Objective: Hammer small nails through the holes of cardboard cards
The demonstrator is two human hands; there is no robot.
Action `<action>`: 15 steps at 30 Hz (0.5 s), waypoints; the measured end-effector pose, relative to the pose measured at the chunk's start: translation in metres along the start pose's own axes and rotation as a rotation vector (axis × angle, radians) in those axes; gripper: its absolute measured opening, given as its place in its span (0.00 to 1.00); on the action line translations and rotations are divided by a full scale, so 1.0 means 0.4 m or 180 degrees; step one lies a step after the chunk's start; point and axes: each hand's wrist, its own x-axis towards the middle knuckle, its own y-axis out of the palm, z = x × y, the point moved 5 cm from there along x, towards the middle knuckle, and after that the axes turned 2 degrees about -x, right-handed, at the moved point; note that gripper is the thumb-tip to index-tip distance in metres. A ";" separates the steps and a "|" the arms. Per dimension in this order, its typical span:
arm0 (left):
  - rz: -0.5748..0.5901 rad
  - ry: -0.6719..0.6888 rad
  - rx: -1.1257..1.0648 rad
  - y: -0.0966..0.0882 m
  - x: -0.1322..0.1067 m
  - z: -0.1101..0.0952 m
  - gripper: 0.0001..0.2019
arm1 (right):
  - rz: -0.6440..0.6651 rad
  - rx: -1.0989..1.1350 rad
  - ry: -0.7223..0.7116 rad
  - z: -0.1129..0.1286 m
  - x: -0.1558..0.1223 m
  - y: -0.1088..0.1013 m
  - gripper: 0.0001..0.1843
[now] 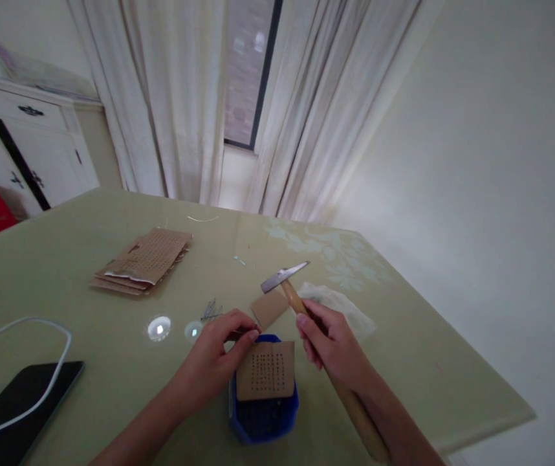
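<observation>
My right hand (326,336) is wrapped around the wooden handle of a hammer (293,299), whose metal head is raised above the table. At the far edge of a blue plastic box (264,432), my left hand (226,343) pinches its thumb and fingertips together. Whatever they hold is too small and hidden to make out. A brown cardboard piece (266,372) with rows of small dark holes or dots lies across the box, just right of my left fingertips. Behind the box lies a plain cardboard piece (270,307). Several nails (211,310) are scattered left of it.
A stack of punched cardboard sheets (149,259) lies at the back left of the table (127,349). Front left is a black tablet (25,401) with a white cable (64,353) across it. Crumpled clear plastic (340,307) lies behind my right hand.
</observation>
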 end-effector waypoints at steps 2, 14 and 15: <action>-0.0036 -0.0120 -0.0134 0.001 -0.001 0.010 0.10 | 0.0038 0.0400 0.0007 -0.040 0.055 0.011 0.22; -0.0797 -0.0755 -0.0055 -0.090 0.016 0.082 0.17 | 0.0075 0.1526 0.0337 -0.210 0.132 0.047 0.21; -0.0785 -0.0781 0.0320 -0.102 0.016 0.092 0.17 | 0.0071 0.1545 0.0360 -0.215 0.127 0.049 0.21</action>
